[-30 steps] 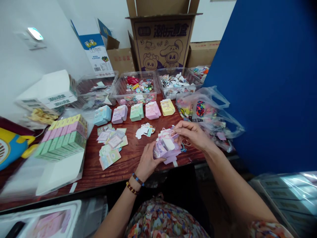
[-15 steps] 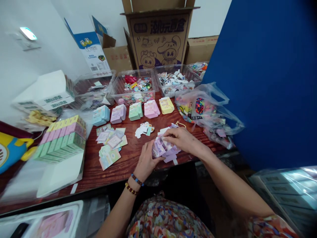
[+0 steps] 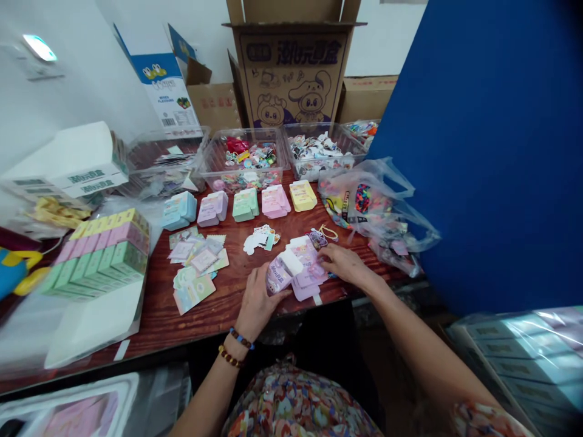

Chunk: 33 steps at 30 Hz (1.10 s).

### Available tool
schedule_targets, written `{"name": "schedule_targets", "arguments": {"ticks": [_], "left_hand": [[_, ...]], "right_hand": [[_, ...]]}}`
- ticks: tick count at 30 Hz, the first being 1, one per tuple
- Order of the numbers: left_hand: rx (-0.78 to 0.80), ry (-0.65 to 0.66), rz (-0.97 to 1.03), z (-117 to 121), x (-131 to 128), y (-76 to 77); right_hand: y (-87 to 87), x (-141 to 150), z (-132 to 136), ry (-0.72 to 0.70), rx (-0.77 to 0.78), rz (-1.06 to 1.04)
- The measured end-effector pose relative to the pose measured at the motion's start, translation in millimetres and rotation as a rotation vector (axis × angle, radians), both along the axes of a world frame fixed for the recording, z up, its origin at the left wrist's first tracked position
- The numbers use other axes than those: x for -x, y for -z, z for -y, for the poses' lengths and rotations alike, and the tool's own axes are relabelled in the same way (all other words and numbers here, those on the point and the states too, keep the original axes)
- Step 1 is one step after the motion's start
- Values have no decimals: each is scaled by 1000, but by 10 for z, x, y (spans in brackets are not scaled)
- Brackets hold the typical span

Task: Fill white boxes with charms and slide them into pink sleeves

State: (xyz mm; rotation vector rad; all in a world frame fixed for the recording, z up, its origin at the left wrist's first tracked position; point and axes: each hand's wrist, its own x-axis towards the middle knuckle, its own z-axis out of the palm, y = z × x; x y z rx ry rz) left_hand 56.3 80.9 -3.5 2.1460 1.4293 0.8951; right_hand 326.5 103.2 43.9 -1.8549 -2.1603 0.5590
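Observation:
My left hand [image 3: 257, 300] is closed around a small purple carton [image 3: 279, 274], which is tilted with its white top flap up. Beside it lies a stack of flat purple cartons [image 3: 307, 276] near the table's front edge. My right hand [image 3: 341, 262] rests at the stack's right side, its fingers drawn together and pointing down; whatever is in them is hidden. Just beyond those fingertips are purple and yellow cord loops [image 3: 321, 235]. A small pile of white cut-out cards [image 3: 262, 239] lies behind the held carton.
Blue, purple, green, pink and yellow cartons [image 3: 246, 204] stand in a row. Printed cards [image 3: 200, 261] lie left, near a tray of packed boxes [image 3: 102, 255]. Clear bins [image 3: 248, 176] of trinkets line the back. A plastic bag [image 3: 378, 200] and blue panel [image 3: 478, 152] are right.
My right hand has pulled away from the carton's opening to the right side of the flat stack. My left hand has shifted slightly left with the carton, and the view has turned a little.

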Motion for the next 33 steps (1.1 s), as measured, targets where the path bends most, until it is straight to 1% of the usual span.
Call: {"name": "schedule_targets", "arguments": {"ticks": [2, 3, 5, 7, 9, 10, 12, 14, 17, 21, 26, 31, 33], "left_hand": [[-23, -1, -41, 8, 27, 25], [-35, -4, -60, 11, 40, 25], [-55, -10, -105, 11, 58, 2], [-67, -6, -153, 7, 55, -39], [-67, 4, -189, 5, 21, -86], [-63, 12, -203, 7, -7, -109], [-46, 31, -227, 18, -80, -151], [-27, 50, -242, 33, -157, -187], [-2, 70, -232, 48, -240, -217], [27, 57, -208, 42, -262, -216], [63, 35, -104, 48, -221, -193], [72, 50, 7, 88, -125, -161], [65, 59, 41, 102, -71, -143]], "right_hand": [[86, -5, 11, -13, -8, -3], [97, -13, 13, -11, -12, -43], [49, -49, 16, 6, 18, -209], [-90, -102, 26, 14, 101, -449], [-287, -139, 49, 18, 183, -641], [-389, -142, 63, 26, 208, -692], [-560, -113, 89, 45, 230, -728], [-656, -47, 99, 44, 246, -748], [-679, 70, 79, -3, 248, -788], [-690, 183, 39, -30, 212, -826], [-745, 268, 5, -31, 198, -831], [-669, 389, -16, -49, 237, -892], [-672, 441, -12, -60, 240, -914]]}}
